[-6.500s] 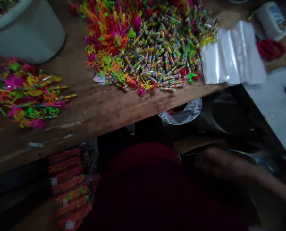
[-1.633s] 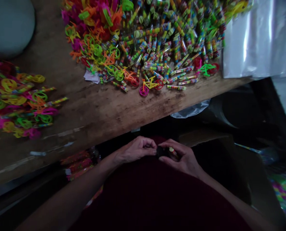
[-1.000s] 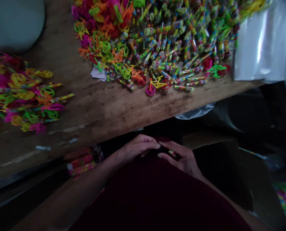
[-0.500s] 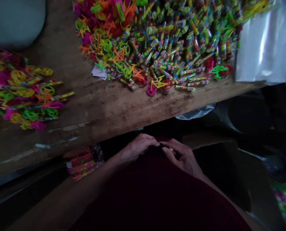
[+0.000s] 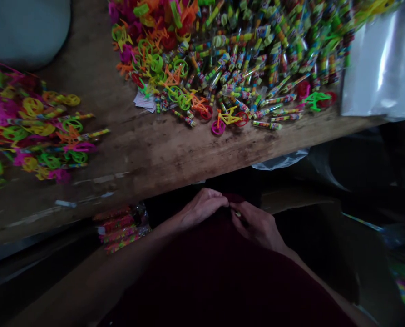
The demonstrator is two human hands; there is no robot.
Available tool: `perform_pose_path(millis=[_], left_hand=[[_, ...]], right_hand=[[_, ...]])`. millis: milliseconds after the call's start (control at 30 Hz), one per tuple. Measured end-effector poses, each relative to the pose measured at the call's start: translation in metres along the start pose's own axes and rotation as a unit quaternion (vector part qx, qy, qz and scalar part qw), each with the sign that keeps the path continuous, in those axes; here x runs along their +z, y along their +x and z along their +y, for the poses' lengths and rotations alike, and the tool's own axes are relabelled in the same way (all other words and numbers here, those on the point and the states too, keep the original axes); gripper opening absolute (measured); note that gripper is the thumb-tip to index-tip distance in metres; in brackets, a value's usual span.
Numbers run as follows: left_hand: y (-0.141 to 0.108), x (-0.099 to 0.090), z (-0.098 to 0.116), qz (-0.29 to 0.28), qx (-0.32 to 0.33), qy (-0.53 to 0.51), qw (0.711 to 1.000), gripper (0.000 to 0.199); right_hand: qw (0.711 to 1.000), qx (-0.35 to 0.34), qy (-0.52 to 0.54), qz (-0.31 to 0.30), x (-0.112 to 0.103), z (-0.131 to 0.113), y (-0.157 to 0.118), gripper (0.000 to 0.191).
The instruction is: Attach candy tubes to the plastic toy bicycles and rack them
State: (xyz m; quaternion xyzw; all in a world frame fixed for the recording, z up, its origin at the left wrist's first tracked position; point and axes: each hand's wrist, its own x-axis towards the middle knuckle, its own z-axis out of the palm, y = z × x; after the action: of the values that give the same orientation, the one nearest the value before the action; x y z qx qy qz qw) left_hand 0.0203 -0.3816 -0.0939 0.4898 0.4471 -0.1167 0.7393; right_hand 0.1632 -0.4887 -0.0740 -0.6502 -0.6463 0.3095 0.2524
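Note:
My left hand [image 5: 207, 204] is closed in front of my dark red top, thumb and fingers pinched together; whatever they grip is hidden. Fingertips almost touching it, my right hand [image 5: 257, 223] is curled shut around a small candy tube [image 5: 237, 213], of which only a pale yellow-green end shows. Both hands are below the table's front edge. On the table [image 5: 175, 159] above them lie many loose candy tubes [image 5: 267, 125] in clear wrap. A toy bicycle [image 5: 230, 118] with a yellow frame and pink and red wheels sits near that edge.
Colourful plastic toy pieces [image 5: 155, 59] are heaped at the back, with another pile [image 5: 35, 127] at left. Clear plastic bags [image 5: 376, 77] lie at right. Filled packs [image 5: 121, 229] sit below the table at left; an open cardboard box [image 5: 369, 254] stands at right.
The view has shifted slightly, so the table's contents sit a little further right. My hands have drawn closer together, and less of the candy tube shows in my right hand.

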Motion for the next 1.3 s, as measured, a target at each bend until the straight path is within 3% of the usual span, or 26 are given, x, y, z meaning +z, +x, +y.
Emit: perform_pose_path(millis=[167, 267, 400, 533, 600, 667, 733, 900, 967, 1067, 1200, 1300], left_hand=[[-0.006, -0.007, 0.02, -0.023, -0.067, 0.014, 0.997, 0.03], [-0.035, -0.013, 0.022, 0.012, 0.006, 0.112, 0.994, 0.03], [-0.09, -0.02, 0.005, 0.101, 0.089, 0.239, 0.962, 0.042], [-0.123, -0.023, -0.014, 0.082, 0.155, 0.31, 0.935, 0.02], [-0.132, -0.024, -0.023, 0.091, 0.191, 0.341, 0.916, 0.018], [-0.139, -0.023, -0.033, 0.105, 0.204, 0.333, 0.915, 0.019], [-0.148, -0.023, -0.043, 0.13, 0.169, 0.295, 0.931, 0.021], [-0.165, -0.019, -0.057, 0.193, -0.009, 0.185, 0.964, 0.024], [-0.161, -0.016, -0.058, 0.213, -0.014, 0.155, 0.965, 0.021], [-0.147, -0.012, -0.055, 0.229, 0.055, 0.165, 0.958, 0.024], [-0.137, -0.012, -0.053, 0.183, 0.18, 0.3, 0.919, 0.028], [-0.144, -0.011, -0.059, 0.176, 0.239, 0.448, 0.843, 0.023]], right_hand=[[0.998, 0.054, 0.003, 0.038, 0.002, -0.001, 0.0, 0.012], [0.992, 0.105, -0.006, 0.064, 0.002, -0.003, -0.001, 0.011], [0.984, 0.158, -0.003, 0.078, 0.003, -0.006, 0.003, 0.013], [0.975, 0.207, 0.014, 0.078, 0.005, -0.009, 0.009, 0.016], [0.969, 0.236, 0.033, 0.072, 0.005, -0.01, 0.009, 0.019], [0.962, 0.258, 0.051, 0.07, 0.004, -0.011, 0.007, 0.021], [0.959, 0.267, 0.056, 0.079, 0.004, -0.011, 0.004, 0.022], [0.96, 0.262, 0.048, 0.092, 0.006, -0.01, -0.003, 0.024], [0.961, 0.256, 0.054, 0.095, 0.007, -0.011, -0.004, 0.025], [0.96, 0.253, 0.061, 0.098, 0.006, -0.013, -0.006, 0.026], [0.963, 0.243, 0.068, 0.097, 0.006, -0.013, -0.009, 0.023], [0.963, 0.237, 0.072, 0.101, 0.005, -0.012, -0.012, 0.023]])
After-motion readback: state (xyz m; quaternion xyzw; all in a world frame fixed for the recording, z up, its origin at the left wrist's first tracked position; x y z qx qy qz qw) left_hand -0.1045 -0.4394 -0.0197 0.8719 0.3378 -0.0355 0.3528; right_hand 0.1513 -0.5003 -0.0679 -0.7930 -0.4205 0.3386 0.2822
